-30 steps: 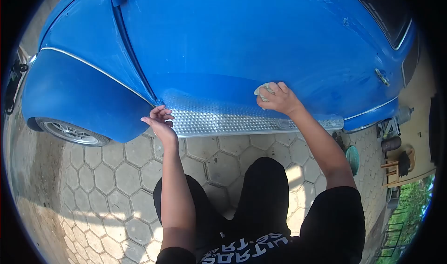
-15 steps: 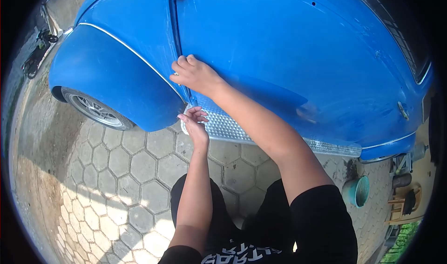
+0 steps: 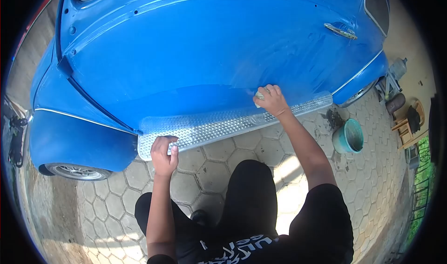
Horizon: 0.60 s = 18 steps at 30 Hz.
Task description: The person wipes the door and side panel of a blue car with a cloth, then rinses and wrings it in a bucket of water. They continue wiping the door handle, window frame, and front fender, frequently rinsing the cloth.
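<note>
My right hand (image 3: 272, 101) is closed around a small pale pad (image 3: 260, 95) and presses it against the lower part of a blue car door (image 3: 186, 49), just above the running board. Whitish smears and streaks mark the paint around it. My left hand (image 3: 164, 156) is at the front end of the studded, silvery running board (image 3: 205, 130). Its fingers are loosely curled and the thumb stands apart, with the board showing through the gap and nothing visible held. Part of the board's outer edge is hidden behind this hand.
A blue front fender (image 3: 84, 140) with its wheel (image 3: 79, 171) is on the left. To the right, a teal bucket (image 3: 348, 137) stands on the hexagonal pavers (image 3: 215, 174) beside a wet patch. A wooden chair (image 3: 409, 124) stands farther off. The metal door handle (image 3: 341, 31) sticks out at upper right.
My view has turned toward the rear of the car. My right hand has moved from the door's front edge to the lower door farther back; my left hand remains near the board's front end.
</note>
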{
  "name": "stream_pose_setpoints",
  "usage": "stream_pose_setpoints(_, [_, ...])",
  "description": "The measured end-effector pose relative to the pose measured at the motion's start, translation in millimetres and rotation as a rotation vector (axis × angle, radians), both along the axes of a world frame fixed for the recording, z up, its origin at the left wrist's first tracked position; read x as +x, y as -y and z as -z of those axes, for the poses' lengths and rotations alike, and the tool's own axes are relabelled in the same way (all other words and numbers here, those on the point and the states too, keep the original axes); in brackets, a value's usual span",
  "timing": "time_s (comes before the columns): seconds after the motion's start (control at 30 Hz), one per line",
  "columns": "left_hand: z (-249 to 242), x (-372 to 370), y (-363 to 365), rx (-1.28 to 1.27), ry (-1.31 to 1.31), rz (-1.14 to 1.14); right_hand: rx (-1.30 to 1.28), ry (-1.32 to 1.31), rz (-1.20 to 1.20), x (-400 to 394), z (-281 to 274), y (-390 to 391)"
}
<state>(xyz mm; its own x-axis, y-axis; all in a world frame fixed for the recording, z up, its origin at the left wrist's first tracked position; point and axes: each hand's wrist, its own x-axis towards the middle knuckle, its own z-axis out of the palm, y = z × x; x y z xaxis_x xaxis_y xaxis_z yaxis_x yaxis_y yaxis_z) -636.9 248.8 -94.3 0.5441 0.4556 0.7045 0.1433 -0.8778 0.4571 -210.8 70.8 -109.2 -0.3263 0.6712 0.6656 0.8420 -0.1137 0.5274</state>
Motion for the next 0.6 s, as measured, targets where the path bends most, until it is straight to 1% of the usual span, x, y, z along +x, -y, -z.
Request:
stream_pose_setpoints(0.03, [-4.0,6.8,6.8,0.031,0.014,-0.019,0.105,-0.047,-0.045,-23.2,3.7,-22.8])
stream_pose_setpoints(0.07, [-1.7,18.7,5.1,-0.023,-0.037,-0.005,0.188,-0.076,-0.108,-53.5,5.9,-50.9])
stream_pose_setpoints(0.13, [-2.5,56.7,4.6,0.088,0.065,-0.161,0.182,-0.063,-0.202,-112.3,9.1,-101.3])
stream_pose_setpoints(0.17, [-6.4,74.8,3.6,0.140,0.115,-0.232,0.195,-0.051,-0.244,-126.2,8.7,-113.6])
stream_pose_setpoints(0.27, [-36.5,109.6,-12.5,0.431,0.183,-0.403,0.170,0.036,-0.240,-105.5,2.6,-99.7])
stream_pose_setpoints(0.33, [-64.2,120.0,-38.5,0.601,0.214,-0.407,0.174,-0.166,-0.191,-48.7,17.3,-55.0])
stream_pose_setpoints(0.37, [-73.9,124.3,-51.8,0.685,0.231,-0.412,0.234,-0.245,-0.097,-20.8,26.5,-25.9])
stream_pose_setpoints(0.4, [-81.6,131.6,-64.5,0.673,0.212,-0.431,0.300,-0.320,-0.006,1.6,32.6,-5.0])
stream_pose_setpoints(0.47, [-89.3,139.1,-80.1,0.643,0.163,-0.468,0.531,-0.648,0.176,13.2,44.1,15.4])
stream_pose_setpoints(0.5, [-87.1,142.5,-83.4,0.645,0.178,-0.481,0.716,-0.790,0.230,7.7,44.5,8.6])
stream_pose_setpoints(0.57, [-79.9,152.6,-93.7,0.651,0.220,-0.522,1.093,-1.061,0.319,-15.4,37.9,-36.3])
stream_pose_setpoints(0.6, [-77.3,154.0,-95.2,0.644,0.229,-0.527,1.267,-1.341,0.262,-34.7,28.9,-61.1])
